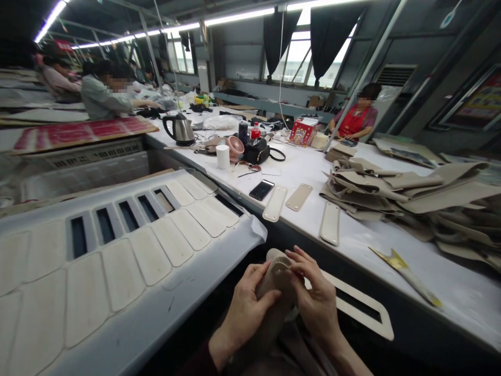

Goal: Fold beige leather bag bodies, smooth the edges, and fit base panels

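Observation:
Between my hands is a curved, rounded-end taupe leather-like piece (276, 282), held low over my lap. My left hand (248, 305) wraps its left side, thumb lying across the front. The fingertips of my right hand (317, 295) pinch near its top edge; anything tiny between them is too small to make out. Behind my right hand a pale flat panel with a long slot (381, 326) sticks out to the right, and my hand hides its other end. On the table edge ahead lie pale rounded strips (331, 223) with small studs at their ends.
At left, a board (156, 297) bears rows of cream panels. A heap of taupe strips (391, 188) lies at right, near a yellow-marked tool (409, 269). Further off are a phone (262, 189), a white roll (223, 156), a fan (235, 148) and a kettle (180, 129). Several co-workers sit beyond.

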{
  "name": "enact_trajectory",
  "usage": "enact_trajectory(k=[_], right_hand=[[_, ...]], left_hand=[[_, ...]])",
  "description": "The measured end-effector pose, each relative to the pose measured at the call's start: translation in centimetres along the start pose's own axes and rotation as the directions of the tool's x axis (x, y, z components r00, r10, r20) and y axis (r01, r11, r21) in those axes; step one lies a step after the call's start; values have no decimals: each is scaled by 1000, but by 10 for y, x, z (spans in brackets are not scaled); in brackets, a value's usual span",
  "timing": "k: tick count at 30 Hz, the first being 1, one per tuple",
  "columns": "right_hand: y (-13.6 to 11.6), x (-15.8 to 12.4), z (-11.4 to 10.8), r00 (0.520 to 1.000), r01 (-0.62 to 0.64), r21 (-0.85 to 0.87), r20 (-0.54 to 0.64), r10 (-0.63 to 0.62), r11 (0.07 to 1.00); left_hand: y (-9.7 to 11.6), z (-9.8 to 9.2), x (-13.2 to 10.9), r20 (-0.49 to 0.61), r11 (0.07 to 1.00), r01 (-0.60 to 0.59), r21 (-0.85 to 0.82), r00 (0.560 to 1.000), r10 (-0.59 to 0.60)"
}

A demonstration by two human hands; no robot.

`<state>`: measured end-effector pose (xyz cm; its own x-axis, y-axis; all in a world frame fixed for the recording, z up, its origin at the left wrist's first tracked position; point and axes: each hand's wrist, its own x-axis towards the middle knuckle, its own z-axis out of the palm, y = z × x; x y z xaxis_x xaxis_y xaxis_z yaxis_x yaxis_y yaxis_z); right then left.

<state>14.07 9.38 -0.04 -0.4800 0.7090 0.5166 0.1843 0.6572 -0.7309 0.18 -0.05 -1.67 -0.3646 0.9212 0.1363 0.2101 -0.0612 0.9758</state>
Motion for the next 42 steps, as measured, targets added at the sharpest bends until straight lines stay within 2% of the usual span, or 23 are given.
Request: enact_trajectory(k=[2,5,11,16,22,24,27,29,33,39,42], right_hand=[[8,3,3,980,-196,125,-7,199,973],[11,2,8,950,-302,226,-9,312,926],[7,-4,9,938,-324,256,-41,346,911],[2,-3,8,929,-340,278,-52,368,898],[-2,2,14,911,-367,293,-78,405,883],[-1,3,16,903,-374,355,-70,423,857],[2,-1,16,874,-362,449,-143,465,817],[4,-7,15,860,-393,380,-171,481,838],[4,-18,16,856,-490,239,-49,514,839],[2,-18,29,848,-502,257,-41,528,826],[6,-15,35,849,-483,301,-70,524,822]], left_hand=[[1,0,0,-1,999,-10,34,1000,10],[1,1,1,1,997,-29,69,1000,29],[8,8,6,-49,995,-53,81,997,57],[10,12,9,-106,998,-24,64,994,31],[9,13,12,-148,992,-13,129,989,32],[8,12,13,-159,988,-10,156,987,35],[4,8,15,-167,989,32,146,986,-7],[0,5,16,-163,992,71,106,985,-53],[-4,2,18,-131,995,80,65,989,-71],[-2,1,23,-154,978,85,191,987,-56],[-3,1,24,-128,973,78,217,991,-51]])
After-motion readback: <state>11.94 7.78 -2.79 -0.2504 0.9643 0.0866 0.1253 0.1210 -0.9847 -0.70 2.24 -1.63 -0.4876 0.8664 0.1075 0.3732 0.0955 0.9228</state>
